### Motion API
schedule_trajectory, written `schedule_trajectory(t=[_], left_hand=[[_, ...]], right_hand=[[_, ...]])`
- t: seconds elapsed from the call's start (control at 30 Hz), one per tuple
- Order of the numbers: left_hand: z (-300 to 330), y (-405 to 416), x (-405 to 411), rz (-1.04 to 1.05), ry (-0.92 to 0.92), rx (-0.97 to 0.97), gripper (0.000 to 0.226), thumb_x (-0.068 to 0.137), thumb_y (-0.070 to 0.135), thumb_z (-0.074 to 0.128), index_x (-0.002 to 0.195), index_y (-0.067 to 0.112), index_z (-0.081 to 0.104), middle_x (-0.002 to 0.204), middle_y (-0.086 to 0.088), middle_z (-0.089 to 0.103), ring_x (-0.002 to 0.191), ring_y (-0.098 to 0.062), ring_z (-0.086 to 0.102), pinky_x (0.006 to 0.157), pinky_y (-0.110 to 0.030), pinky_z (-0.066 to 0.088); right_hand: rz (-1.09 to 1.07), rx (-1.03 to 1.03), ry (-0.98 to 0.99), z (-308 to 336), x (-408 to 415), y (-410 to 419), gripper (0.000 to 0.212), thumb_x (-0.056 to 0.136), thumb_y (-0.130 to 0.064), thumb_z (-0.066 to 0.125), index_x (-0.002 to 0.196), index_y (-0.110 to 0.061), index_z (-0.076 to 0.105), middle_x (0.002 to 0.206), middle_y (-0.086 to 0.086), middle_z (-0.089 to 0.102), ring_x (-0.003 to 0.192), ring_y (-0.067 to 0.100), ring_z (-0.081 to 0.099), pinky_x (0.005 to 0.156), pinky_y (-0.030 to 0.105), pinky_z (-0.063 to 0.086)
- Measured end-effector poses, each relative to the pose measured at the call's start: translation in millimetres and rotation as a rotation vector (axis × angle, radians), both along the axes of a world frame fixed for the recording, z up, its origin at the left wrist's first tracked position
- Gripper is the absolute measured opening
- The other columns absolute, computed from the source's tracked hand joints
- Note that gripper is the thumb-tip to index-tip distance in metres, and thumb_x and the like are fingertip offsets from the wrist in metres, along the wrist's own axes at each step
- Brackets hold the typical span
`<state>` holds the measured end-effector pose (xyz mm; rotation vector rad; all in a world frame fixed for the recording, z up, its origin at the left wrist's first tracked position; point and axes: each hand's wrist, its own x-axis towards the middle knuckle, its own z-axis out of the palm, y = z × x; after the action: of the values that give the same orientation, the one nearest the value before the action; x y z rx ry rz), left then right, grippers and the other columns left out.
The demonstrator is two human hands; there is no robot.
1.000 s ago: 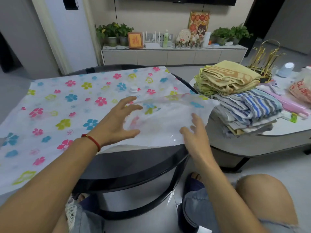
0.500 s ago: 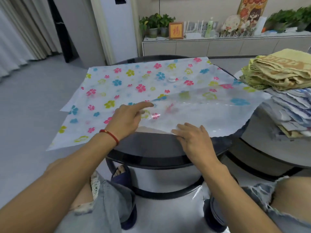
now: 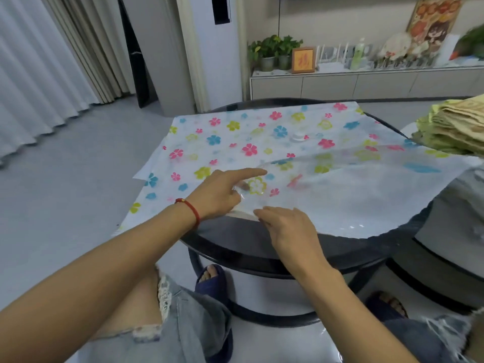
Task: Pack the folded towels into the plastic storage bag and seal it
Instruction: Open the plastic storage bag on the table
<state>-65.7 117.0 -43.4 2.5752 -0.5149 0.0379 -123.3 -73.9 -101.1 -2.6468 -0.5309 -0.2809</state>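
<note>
The plastic storage bag, white with coloured flowers, lies flat across a round black table, its clear layer folded over on the right. My left hand, with a red string on the wrist, sits at the bag's near edge. Its index finger points out, and its other fingers are curled into the clear plastic layer. My right hand lies flat beside it on the same edge, fingers stretched. A stack of folded yellow-green towels shows at the right edge, touching the bag's far corner.
A white round valve cap sits on the bag. A second, lighter table stands to the right under the towels. Behind are a low cabinet with plants and a tall white unit. My knees and slippered feet are under the table.
The view has swung left, so the towels now sit at the right edge. Both hands have slid left along the bag's near edge and come closer together.
</note>
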Motion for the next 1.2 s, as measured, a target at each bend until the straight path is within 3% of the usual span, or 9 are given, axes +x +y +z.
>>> schedule_trajectory(t=[0.2,0.33,0.43,0.7,0.8,0.87,1.0,1.1,1.2], left_hand=[[27.4,19.0,32.2,0.238,-0.075,-0.184,0.046,0.088,-0.008,0.045,0.108,0.021,0.074,0.125,-0.002,0.066,0.108,-0.016,0.063,0.089,-0.037,0.058],[29.3,19.7,10.8,0.010,0.172,-0.181,0.022,0.093,0.029,0.062,0.112,0.035,0.071,0.132,0.012,0.061,0.109,-0.007,0.063,0.093,-0.025,0.053],[18.4,30.8,-11.4,-0.059,0.130,0.042,0.030,0.094,0.047,0.056,0.123,0.045,0.059,0.143,0.016,0.050,0.136,-0.006,0.039,0.110,-0.026,0.031],[15.8,58.1,-10.2,0.169,-0.067,0.084,0.039,0.100,0.007,0.040,0.115,0.029,0.067,0.120,0.001,0.070,0.112,-0.014,0.063,0.099,-0.029,0.047],[24.8,66.4,1.9,0.304,-0.049,-0.131,0.034,0.101,0.011,0.039,0.112,0.026,0.068,0.118,0.003,0.070,0.109,-0.014,0.063,0.096,-0.035,0.053],[23.6,68.4,-4.2,0.257,0.102,-0.229,0.029,0.099,0.016,0.047,0.118,0.028,0.064,0.124,0.007,0.065,0.113,-0.014,0.061,0.092,-0.030,0.055],[14.8,72.1,-31.5,0.042,0.319,-0.095,0.081,0.087,0.016,0.068,0.152,0.040,0.026,0.158,0.015,0.029,0.136,-0.009,0.038,0.103,-0.017,0.041],[21.4,79.6,-37.1,0.070,0.232,-0.049,0.094,0.084,-0.009,0.053,0.154,0.041,0.016,0.163,0.013,0.018,0.146,-0.016,0.028,0.117,-0.037,0.033],[34.5,88.1,-26.7,0.113,0.185,-0.085,0.101,0.081,-0.022,0.046,0.154,0.042,0.020,0.164,0.014,0.015,0.131,-0.014,0.052,0.102,-0.027,0.049]], right_hand=[[-0.190,-0.027,0.039,-1.2,-21.7,-7.3,0.024,0.092,-0.009,0.062,0.069,-0.017,0.058,0.071,-0.004,0.053,0.074,0.025,0.053,0.064,0.038,0.040],[-0.034,0.055,-0.023,22.7,-12.4,34.3,0.028,0.097,-0.022,0.062,0.124,-0.017,0.069,0.092,0.006,0.073,0.089,0.037,0.066,0.072,0.041,0.049],[0.049,0.010,0.078,24.7,1.8,54.9,0.020,0.100,-0.015,0.051,0.113,-0.019,0.065,0.102,0.008,0.072,0.096,0.039,0.064,0.073,0.044,0.049],[0.077,0.109,0.089,-7.3,-19.2,42.4,0.019,0.100,-0.016,0.053,0.093,-0.013,0.071,0.093,0.005,0.070,0.092,0.030,0.063,0.078,0.045,0.053],[0.043,0.081,0.105,-17.1,-38.0,34.0,0.022,0.103,-0.017,0.059,0.113,-0.015,0.079,0.129,0.008,0.071,0.127,0.035,0.059,0.113,0.046,0.043],[0.006,0.111,0.053,-11.8,-41.1,42.2,0.024,0.099,-0.020,0.066,0.121,-0.017,0.077,0.132,0.009,0.071,0.129,0.034,0.060,0.113,0.049,0.044],[0.144,0.096,-0.033,7.7,-25.7,84.8,0.020,0.094,-0.013,0.064,0.111,-0.015,0.073,0.095,0.006,0.073,0.094,0.034,0.066,0.074,0.037,0.043],[0.217,-0.001,0.045,7.4,-19.9,94.3,0.012,0.092,-0.011,0.061,0.100,-0.018,0.065,0.090,0.003,0.066,0.091,0.029,0.059,0.071,0.038,0.037],[0.271,-0.056,0.013,-10.0,-31.6,85.5,0.018,0.086,-0.005,0.060,0.093,-0.022,0.061,0.088,-0.002,0.058,0.093,0.026,0.052,0.076,0.035,0.032]])
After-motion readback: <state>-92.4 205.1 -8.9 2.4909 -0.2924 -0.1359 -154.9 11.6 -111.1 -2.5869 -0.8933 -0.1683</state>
